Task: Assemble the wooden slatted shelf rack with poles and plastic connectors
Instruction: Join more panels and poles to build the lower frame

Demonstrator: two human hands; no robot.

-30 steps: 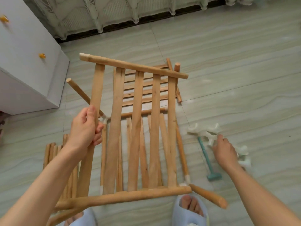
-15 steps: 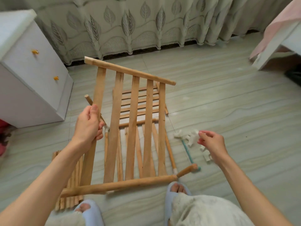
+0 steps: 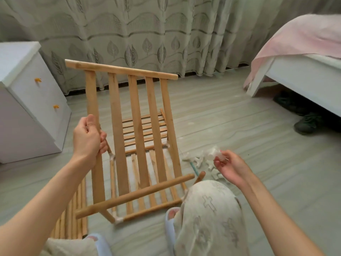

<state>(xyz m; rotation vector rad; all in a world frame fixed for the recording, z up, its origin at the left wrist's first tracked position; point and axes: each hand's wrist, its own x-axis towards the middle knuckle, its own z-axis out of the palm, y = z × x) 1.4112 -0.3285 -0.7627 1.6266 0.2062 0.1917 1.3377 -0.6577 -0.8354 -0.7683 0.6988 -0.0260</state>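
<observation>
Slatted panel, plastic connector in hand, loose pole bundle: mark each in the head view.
slatted panel [image 3: 135, 115]: head view, on its middle slat.
plastic connector [image 3: 217, 153]: head view, on the white piece that the right hand [image 3: 231, 168] pinches.
pole bundle [image 3: 78, 215]: head view, on poles lying on the floor.

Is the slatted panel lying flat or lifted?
Lifted: the left hand grips the slatted panel, tilted above the floor.

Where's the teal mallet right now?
In the head view the mallet lies on the floor right of the held slat panel, mostly hidden among the white connectors, just below-left of the right hand.
</observation>
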